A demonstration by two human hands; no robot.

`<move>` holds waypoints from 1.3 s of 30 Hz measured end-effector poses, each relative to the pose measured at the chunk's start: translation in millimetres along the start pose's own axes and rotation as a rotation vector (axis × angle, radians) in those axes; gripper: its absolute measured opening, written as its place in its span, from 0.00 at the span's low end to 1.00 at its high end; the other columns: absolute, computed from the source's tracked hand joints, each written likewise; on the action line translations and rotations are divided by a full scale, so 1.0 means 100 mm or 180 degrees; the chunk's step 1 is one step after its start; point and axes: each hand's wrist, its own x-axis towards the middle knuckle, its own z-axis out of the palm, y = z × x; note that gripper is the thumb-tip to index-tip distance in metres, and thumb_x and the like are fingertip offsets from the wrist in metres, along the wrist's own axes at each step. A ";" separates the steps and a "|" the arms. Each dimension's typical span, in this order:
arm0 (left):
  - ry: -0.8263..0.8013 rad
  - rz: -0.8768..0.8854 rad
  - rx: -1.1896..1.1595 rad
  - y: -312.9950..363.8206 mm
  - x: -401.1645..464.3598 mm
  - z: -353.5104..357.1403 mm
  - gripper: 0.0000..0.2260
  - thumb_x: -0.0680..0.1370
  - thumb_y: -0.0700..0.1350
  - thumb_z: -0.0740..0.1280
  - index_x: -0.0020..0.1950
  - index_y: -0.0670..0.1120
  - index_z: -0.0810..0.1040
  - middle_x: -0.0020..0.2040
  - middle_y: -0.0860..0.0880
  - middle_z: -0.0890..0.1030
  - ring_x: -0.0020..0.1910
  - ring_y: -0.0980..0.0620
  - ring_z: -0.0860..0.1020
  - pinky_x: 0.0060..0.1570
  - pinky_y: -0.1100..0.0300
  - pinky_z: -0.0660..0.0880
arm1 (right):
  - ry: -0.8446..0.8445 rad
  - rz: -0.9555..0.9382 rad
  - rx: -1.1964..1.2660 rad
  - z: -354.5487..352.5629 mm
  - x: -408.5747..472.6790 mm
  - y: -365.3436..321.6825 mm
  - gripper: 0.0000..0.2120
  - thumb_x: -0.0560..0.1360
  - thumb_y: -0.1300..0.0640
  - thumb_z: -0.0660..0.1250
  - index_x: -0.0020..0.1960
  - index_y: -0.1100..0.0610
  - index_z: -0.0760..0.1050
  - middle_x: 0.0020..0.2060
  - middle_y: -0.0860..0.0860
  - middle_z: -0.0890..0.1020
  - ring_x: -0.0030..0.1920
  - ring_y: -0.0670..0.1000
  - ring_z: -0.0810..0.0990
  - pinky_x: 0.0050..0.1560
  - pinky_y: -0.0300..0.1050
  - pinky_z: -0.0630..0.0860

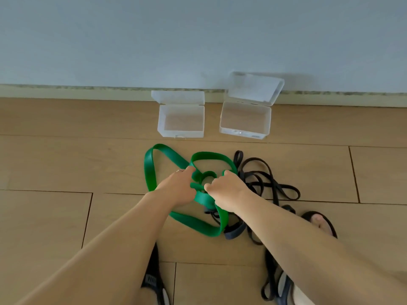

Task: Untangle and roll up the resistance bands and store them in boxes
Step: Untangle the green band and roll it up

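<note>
Both grips — left hand (176,190), right hand (226,191) — pinch the green band (152,172)'s knot between them. Black band (271,183) crosses beneath right; pulling could snag it. 2 boxes (180,124) beyond.

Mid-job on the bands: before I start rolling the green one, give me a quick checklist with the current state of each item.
1. Both hands on the green band: ok; left hand and right hand grip it near its knotted middle.
2. Green band untangled: not ok; it still loops and twists over itself.
3. Green band free of the black bands: cannot tell; they overlap under the right hand.
4. Left box open and empty: ok.
5. Right box open and empty: ok.
6. Black bands untangled: not ok; they lie in a loose heap.
</note>
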 end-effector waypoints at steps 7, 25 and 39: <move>0.0483 0.0479 -0.0308 0.34 -0.43 -0.30 0.28 0.74 0.45 0.73 0.73 0.50 0.69 0.66 0.50 0.78 0.63 0.48 0.77 0.61 0.52 0.76 | 0.0881 0.0188 -0.0060 -0.90 -0.63 0.32 0.15 0.79 0.67 0.60 0.64 0.56 0.71 0.48 0.52 0.78 0.48 0.59 0.81 0.43 0.50 0.66; 0.1549 0.1507 -0.0143 1.04 -1.56 -1.03 0.06 0.80 0.47 0.65 0.56 0.52 0.73 0.51 0.54 0.82 0.48 0.50 0.82 0.51 0.50 0.78 | 0.3027 0.0790 0.3447 -1.96 -1.86 0.26 0.13 0.74 0.64 0.68 0.53 0.56 0.66 0.46 0.56 0.77 0.45 0.61 0.80 0.46 0.60 0.80; 0.1639 0.1593 -0.0522 1.07 -1.71 -1.20 0.08 0.80 0.42 0.62 0.58 0.51 0.74 0.55 0.53 0.82 0.49 0.49 0.81 0.52 0.50 0.79 | 0.2571 0.0642 0.3697 -2.11 -1.93 0.34 0.10 0.80 0.62 0.66 0.60 0.55 0.76 0.54 0.53 0.80 0.52 0.54 0.84 0.53 0.54 0.85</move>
